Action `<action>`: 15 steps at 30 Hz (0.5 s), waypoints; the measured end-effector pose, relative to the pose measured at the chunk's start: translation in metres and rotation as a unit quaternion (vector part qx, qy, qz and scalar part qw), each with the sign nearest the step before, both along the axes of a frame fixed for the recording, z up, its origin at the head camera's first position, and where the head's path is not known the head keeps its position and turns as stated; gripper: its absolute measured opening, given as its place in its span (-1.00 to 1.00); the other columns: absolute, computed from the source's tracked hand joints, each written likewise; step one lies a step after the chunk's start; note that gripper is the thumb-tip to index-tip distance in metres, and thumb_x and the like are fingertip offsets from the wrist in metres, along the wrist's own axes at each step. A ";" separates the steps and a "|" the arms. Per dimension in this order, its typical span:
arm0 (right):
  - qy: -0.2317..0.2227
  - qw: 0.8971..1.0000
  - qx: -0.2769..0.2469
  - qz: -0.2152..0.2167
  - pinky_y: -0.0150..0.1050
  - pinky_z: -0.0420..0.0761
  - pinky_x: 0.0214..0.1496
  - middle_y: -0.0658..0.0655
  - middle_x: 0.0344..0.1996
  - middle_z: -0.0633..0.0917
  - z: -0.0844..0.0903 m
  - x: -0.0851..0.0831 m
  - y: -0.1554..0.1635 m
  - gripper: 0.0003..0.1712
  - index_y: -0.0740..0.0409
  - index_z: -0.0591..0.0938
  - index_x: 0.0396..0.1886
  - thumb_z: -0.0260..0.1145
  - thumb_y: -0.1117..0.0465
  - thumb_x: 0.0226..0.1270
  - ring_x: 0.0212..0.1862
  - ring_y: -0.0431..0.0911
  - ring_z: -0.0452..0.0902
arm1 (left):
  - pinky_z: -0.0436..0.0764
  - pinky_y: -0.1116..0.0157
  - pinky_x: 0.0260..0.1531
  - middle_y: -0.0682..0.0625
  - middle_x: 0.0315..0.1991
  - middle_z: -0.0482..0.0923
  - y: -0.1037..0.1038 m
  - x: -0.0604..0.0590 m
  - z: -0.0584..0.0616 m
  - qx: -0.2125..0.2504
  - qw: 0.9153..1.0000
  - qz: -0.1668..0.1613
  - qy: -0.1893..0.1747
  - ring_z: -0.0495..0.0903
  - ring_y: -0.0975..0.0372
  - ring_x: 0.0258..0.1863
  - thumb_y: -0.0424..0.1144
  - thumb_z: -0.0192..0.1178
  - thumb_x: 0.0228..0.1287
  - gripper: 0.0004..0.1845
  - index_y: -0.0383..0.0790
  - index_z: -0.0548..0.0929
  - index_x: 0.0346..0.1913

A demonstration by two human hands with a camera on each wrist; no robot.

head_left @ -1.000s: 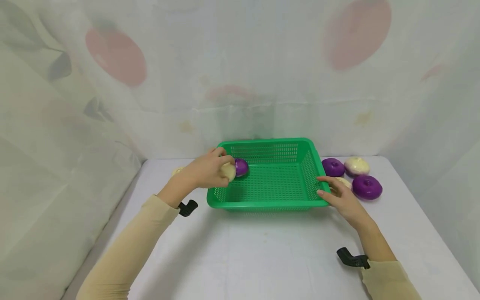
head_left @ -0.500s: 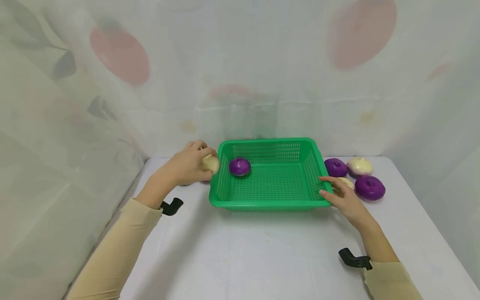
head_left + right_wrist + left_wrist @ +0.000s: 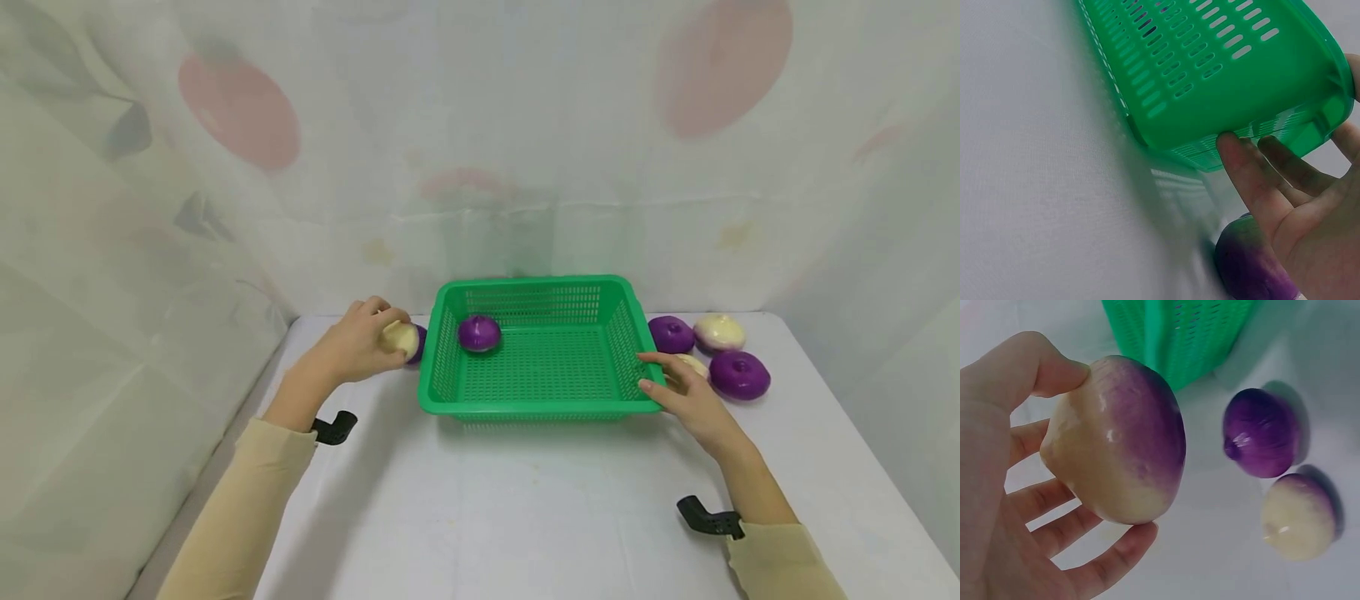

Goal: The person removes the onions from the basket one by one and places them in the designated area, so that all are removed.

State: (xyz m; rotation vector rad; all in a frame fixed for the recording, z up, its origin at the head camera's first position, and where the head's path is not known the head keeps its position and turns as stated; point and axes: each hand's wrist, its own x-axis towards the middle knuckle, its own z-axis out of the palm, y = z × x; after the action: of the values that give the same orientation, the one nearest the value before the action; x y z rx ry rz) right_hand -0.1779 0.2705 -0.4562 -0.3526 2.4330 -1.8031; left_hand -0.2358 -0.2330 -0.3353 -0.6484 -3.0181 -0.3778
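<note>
My left hand (image 3: 352, 346) holds a cream-and-purple turnip (image 3: 1116, 440) between thumb and fingertips, left of the green plastic basket (image 3: 540, 408). Beyond that turnip, the left wrist view has a purple onion (image 3: 1260, 434) and another cream turnip (image 3: 1297, 519) side by side on the table. One purple onion (image 3: 480, 333) lies inside the basket near its left wall. My right hand (image 3: 693, 404) grips the basket's right rim; in the right wrist view some of its fingertips (image 3: 1229, 144) touch the outer wall.
Right of the basket lie two purple onions (image 3: 738, 375) and two cream turnips (image 3: 718, 332), one partly behind the right hand. A white cloth covers the table (image 3: 510, 517). Hanging fabric (image 3: 480, 150) closes off the back and sides.
My left hand has moved left from over the basket with the turnip and come down beside it. The onion in the basket has come into full view. The right hand stays at the rim.
</note>
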 end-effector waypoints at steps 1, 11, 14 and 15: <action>0.001 1.000 0.001 0.000 0.44 0.22 0.32 0.27 0.53 0.14 0.000 0.000 0.000 -0.36 0.14 0.32 0.51 0.24 0.05 0.56 0.51 0.48 -0.07 | 0.55 -0.01 -0.29 -0.15 0.15 0.43 -0.001 0.000 -0.003 0.001 1.000 0.002 0.000 0.37 -0.09 0.09 -0.12 0.32 0.15 -0.54 -0.02 0.62 0.15; 0.002 1.000 0.009 0.001 -0.02 0.49 0.23 0.22 0.50 0.18 -0.001 0.000 0.000 -0.37 0.11 0.33 0.51 0.22 0.04 0.57 0.50 0.42 0.05 | 0.54 0.06 -0.34 -0.16 0.11 0.47 -0.006 0.003 -0.033 0.006 1.000 0.012 -0.026 0.41 -0.07 0.03 -0.08 0.36 0.15 -0.51 -0.07 0.63 0.17; 0.001 1.000 0.008 0.002 -0.30 0.52 0.11 0.22 0.50 0.19 -0.001 0.000 0.000 -0.37 0.11 0.33 0.51 0.22 0.04 0.57 0.49 0.39 0.09 | 0.54 0.07 -0.33 -0.16 0.12 0.47 -0.007 0.002 -0.044 0.004 0.999 0.015 -0.040 0.42 -0.07 0.03 -0.05 0.37 0.14 -0.48 -0.06 0.62 0.19; 0.001 1.000 0.008 0.003 -0.32 0.51 0.09 0.22 0.50 0.19 -0.001 0.000 0.000 -0.37 0.11 0.32 0.51 0.22 0.04 0.57 0.49 0.38 0.09 | 0.54 0.08 -0.32 -0.17 0.12 0.47 -0.008 0.001 -0.047 0.003 0.999 0.015 -0.043 0.42 -0.08 0.03 -0.05 0.37 0.14 -0.47 -0.07 0.62 0.20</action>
State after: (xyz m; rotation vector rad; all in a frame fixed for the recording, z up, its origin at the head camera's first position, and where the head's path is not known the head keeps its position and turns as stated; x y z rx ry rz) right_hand -0.1777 0.2709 -0.4572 -0.3590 2.4430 -1.7811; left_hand -0.2346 -0.2409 -0.3825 -0.5996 -3.1026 -0.4232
